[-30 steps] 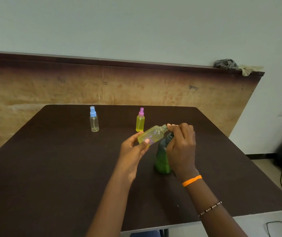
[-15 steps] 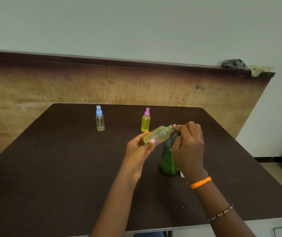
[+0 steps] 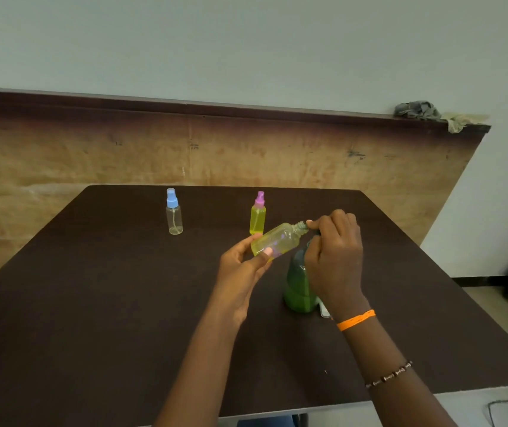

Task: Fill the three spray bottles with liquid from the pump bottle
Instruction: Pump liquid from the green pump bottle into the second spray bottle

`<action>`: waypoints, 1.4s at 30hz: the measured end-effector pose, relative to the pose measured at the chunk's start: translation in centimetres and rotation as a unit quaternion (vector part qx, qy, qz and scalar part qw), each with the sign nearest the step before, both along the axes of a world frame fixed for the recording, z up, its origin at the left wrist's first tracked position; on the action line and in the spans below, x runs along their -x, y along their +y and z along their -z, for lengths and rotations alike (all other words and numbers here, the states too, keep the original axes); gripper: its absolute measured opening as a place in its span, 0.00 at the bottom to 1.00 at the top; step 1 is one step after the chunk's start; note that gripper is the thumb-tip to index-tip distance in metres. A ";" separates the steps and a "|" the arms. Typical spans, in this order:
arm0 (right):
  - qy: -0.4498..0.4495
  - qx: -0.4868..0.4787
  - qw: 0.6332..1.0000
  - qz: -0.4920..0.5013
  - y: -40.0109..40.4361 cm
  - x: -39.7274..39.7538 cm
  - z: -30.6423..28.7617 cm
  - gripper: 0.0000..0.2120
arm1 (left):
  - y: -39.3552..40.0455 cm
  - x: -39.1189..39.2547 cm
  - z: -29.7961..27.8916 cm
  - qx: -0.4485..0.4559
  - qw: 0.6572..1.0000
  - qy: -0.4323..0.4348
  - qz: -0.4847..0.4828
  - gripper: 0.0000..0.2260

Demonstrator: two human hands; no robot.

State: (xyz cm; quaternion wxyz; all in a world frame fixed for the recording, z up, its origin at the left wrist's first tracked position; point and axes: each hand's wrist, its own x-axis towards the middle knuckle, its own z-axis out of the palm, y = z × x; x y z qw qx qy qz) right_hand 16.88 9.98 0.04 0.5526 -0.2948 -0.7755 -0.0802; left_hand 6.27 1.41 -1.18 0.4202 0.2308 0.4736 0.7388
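Both hands meet over the pump bottle, filling an uncapped spray bottle.

Left hand (image 3: 243, 266) grips the tilted bottle (image 3: 277, 240) by its base, long axis running up and right, open neck toward the right hand (image 3: 334, 254). That hand curls over the green pump bottle (image 3: 297, 283), fingers at the pump head; the nozzle itself is hidden, so alignment looks close but cannot be confirmed. Farther back on the worktop (image 3: 92, 303) stand a yellow-filled bottle (image 3: 258, 215) and a clear bottle (image 3: 174, 215), nearer the left hand.

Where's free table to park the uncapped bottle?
Bare: dark table left of the left hand, in front of the blue-capped clear spray bottle; also right edge. Crowded: around the green pump bottle under the right hand.
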 end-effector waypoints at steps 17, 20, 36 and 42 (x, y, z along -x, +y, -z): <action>-0.018 0.034 0.999 -0.017 -0.5 -0.2 -0.5 0.16 | -0.1 -0.3 -0.1 -0.002 1.000 -0.007 0.001 0.15; -0.002 0.030 0.999 0.015 -0.7 0.1 1.0 0.16 | 0.1 -0.3 -0.1 0.008 1.000 0.002 -0.001 0.17; 0.021 0.018 0.997 0.065 -1.0 0.6 2.0 0.15 | 0.2 -0.2 0.3 0.013 1.000 0.016 -0.005 0.17; -0.030 0.030 0.998 0.049 -1.2 0.1 -0.7 0.13 | 0.2 -0.1 0.3 0.008 1.000 0.018 0.005 0.16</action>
